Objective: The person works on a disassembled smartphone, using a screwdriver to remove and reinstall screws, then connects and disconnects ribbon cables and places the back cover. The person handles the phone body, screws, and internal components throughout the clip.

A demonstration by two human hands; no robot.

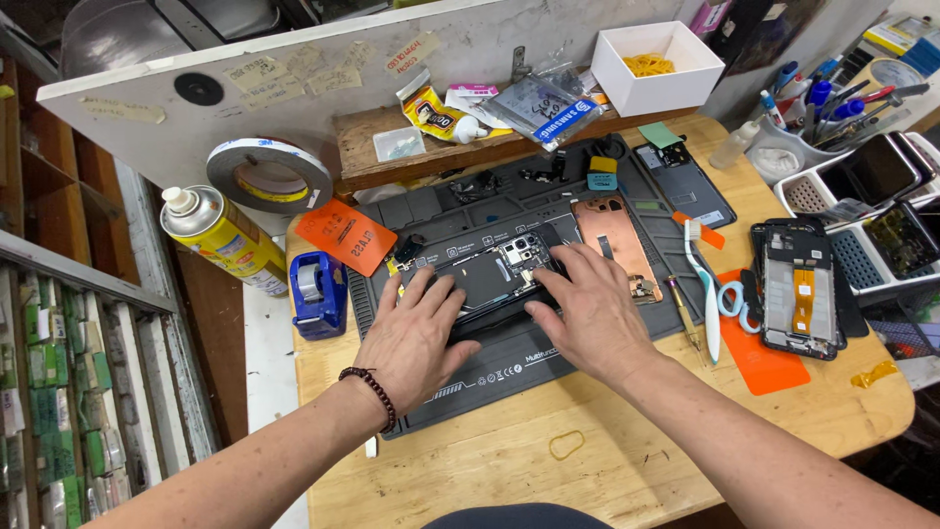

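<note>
On the mat (509,367), hands (416,333) on opened phone (494,274)

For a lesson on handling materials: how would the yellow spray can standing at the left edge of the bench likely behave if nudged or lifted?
The yellow spray can is tall and narrow, so a sideways push would probably tip it. Its round body would then likely roll, perhaps toward the blue tape dispenser beside it. The smooth metal looks rigid and possibly slippery; its weight cannot be judged.
</note>
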